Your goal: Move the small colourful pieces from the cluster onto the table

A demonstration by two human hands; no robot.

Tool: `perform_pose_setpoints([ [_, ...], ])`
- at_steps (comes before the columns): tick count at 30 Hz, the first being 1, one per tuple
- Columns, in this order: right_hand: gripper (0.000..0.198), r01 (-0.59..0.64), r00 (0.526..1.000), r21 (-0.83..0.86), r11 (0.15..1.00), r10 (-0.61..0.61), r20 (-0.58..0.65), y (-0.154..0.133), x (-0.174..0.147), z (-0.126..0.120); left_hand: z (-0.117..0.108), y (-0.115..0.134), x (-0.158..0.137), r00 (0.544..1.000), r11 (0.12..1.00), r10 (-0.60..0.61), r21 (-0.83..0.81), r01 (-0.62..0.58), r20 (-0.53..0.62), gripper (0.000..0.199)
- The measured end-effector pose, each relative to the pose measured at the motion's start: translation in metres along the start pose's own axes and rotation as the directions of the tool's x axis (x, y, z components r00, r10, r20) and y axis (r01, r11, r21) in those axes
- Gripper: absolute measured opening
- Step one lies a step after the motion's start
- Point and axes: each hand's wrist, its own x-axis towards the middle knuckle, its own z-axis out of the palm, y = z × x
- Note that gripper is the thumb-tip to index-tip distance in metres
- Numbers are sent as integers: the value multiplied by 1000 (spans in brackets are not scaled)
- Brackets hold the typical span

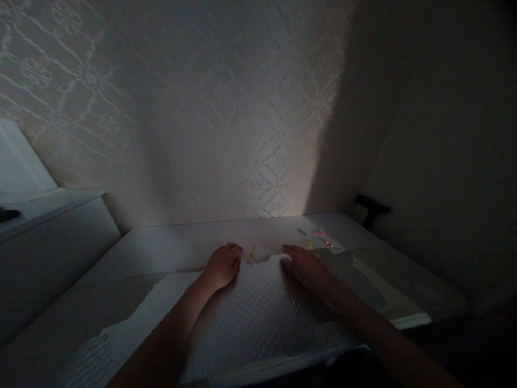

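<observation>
In the dim head view both my hands lie on a white table against a patterned wall. My left hand rests palm down with fingers curled on a textured white sheet that covers the table's near part. My right hand lies flat on the same sheet, its fingers pointing left toward the sheet's torn far edge. Small yellow bits sit between the two hands. Neither hand holds anything that I can make out.
Small pink, yellow and dark pieces lie on the table beyond my right hand. A dark handle-like object stands at the far right corner. A white cabinet borders the table on the left.
</observation>
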Motion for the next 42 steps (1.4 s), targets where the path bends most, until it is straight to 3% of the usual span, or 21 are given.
perform_pose_setpoints([
  [3, 42, 179, 983, 77, 981, -181, 24, -29, 17, 12, 0, 0, -1, 1000, 1000, 8, -10, -8, -7, 31],
  [6, 42, 270, 960, 106, 957, -276, 48, -50, 28, 21, 1, 0, -1, 1000, 1000, 6, -7, -6, -9, 31],
  [14, 40, 310, 941, 66, 948, -316, 119, -57, 18, 21, 3, 0, 0, 1000, 1000, 2, 11, -2, -6, 30],
  [19, 39, 202, 976, -8, 979, -201, 88, -36, -13, 13, 1, 1, -1, 1000, 1000, -9, 9, 9, 4, 30],
  [23, 36, 15, 999, -114, 993, -9, 53, -4, -34, 3, 1, 1, -1, 1000, 1000, -10, 5, 10, 13, 31],
  [27, 30, -159, 985, -140, 977, 166, 47, 27, -45, -7, 2, -2, -1, 1000, 1000, -9, 3, 9, 6, 30],
  [32, 31, -216, 976, -119, 969, 216, -7, 52, -48, -5, 1, -1, 0, 1000, 1000, -17, 16, 17, 8, 31],
  [39, 36, -218, 962, -51, 975, 206, -180, 72, -44, -2, -1, 0, -1, 999, 1000, -17, 24, 16, 32, 31],
  [42, 33, -237, 960, -16, 971, 232, -154, 73, -39, -4, 0, -1, 0, 1000, 1000, -11, 19, 10, 21, 31],
])
